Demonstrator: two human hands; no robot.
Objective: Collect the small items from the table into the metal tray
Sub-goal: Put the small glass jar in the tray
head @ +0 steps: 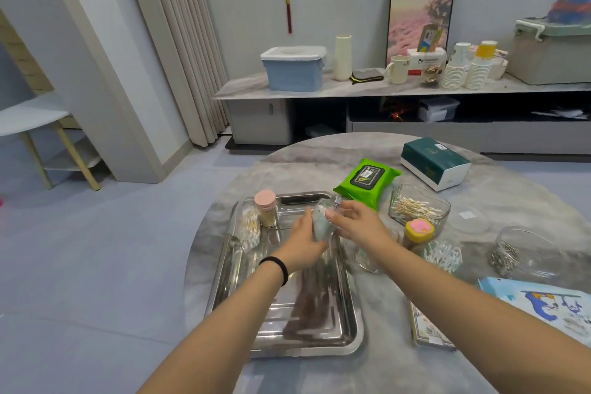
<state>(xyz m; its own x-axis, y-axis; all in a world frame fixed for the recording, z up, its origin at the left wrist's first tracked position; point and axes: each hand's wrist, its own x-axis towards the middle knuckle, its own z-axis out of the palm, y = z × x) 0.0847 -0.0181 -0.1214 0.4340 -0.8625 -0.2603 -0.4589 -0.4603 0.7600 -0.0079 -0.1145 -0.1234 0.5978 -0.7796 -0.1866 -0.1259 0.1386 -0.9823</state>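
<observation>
A metal tray (319, 339) lies on the round grey table, at its left side. In the tray's far left corner stand a pink-lidded toothpick jar (267, 208) and a clear pack of cotton swabs (249, 227). My left hand (303, 241) grips a small clear container (323, 221) above the far part of the tray. My right hand (358, 221) touches the container's top with its fingertips. The container is blurred and its contents are unclear.
Right of the tray are a glass dish of cotton swabs (419, 205), a yellow and pink-topped jar (419, 230), a clear floss-pick holder (443, 254), a glass bowl of pins (524, 253), a green wipes pack (367, 181), a tissue box (435, 161) and booklets (428, 329).
</observation>
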